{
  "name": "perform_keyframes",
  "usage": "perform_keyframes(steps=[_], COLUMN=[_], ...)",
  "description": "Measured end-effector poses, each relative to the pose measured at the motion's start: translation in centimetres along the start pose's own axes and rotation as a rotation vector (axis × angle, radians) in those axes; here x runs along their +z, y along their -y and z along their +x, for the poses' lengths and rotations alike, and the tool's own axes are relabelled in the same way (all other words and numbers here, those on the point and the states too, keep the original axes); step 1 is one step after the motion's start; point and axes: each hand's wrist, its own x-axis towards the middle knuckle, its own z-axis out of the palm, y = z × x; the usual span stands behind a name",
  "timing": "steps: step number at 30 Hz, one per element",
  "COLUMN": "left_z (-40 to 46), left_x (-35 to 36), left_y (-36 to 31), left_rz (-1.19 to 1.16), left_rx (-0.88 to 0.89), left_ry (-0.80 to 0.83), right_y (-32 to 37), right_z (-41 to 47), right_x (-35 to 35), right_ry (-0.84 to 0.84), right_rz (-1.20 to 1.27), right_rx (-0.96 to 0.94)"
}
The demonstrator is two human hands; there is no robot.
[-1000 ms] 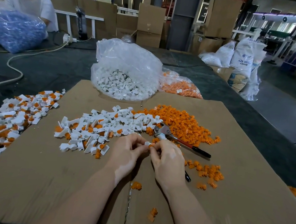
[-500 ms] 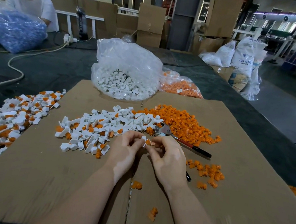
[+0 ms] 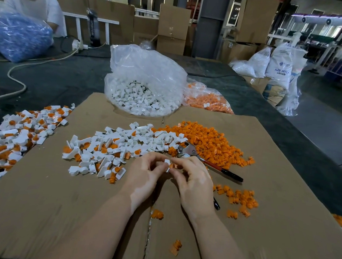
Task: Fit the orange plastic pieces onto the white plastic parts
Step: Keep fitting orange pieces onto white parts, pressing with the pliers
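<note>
Assemblies (image 3: pixel 15 135) spilled over cardboard's (image 3: pixel 53 212) left edge. White parts (image 3: pixel 122 145) lay mid-sheet, bare cardboard in front of them. Left hand (image 3: pixel 144 173) pinched a white part (image 3: pixel 167 164); right hand (image 3: pixel 194 180) pinched an orange piece (image 3: pixel 171 166) against it, above the centre seam. Pliers (image 3: pixel 191 152) sat just behind the right hand, at the orange pile's (image 3: pixel 206 139) edge. Strays (image 3: pixel 240 198) lay near the right edge.

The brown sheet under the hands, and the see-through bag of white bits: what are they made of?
The brown sheet looks like matte corrugated cardboard, with a seam down its middle. The see-through bag looks like thin glossy plastic film, crinkled and catching light.
</note>
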Motion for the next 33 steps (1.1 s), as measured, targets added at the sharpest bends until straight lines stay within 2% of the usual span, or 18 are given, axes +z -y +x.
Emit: perform_keyframes(steps=[7, 14, 25, 33], left_z=[0.23, 0.23, 0.22, 0.31], left_x=[0.12, 0.02, -0.09, -0.13], left_y=[0.41, 0.45, 0.43, 0.57], left_rz=[0.009, -0.160, -0.146, -0.115], left_rx=[0.002, -0.044, -0.038, -0.020], left_ry=[-0.002, -0.012, 0.006, 0.022], right_y=[0.00, -0.17, -0.19, -0.11], right_z=[-0.02, -0.05, -0.18, 0.01], right_x=[-0.01, -0.05, 0.22, 0.07], right_ry=[-0.011, -0.137, -0.083, -0.015], right_rz=[-0.007, 0.053, -0.009, 0.017], right_rx=[-0.022, 0.010, -0.046, -0.012])
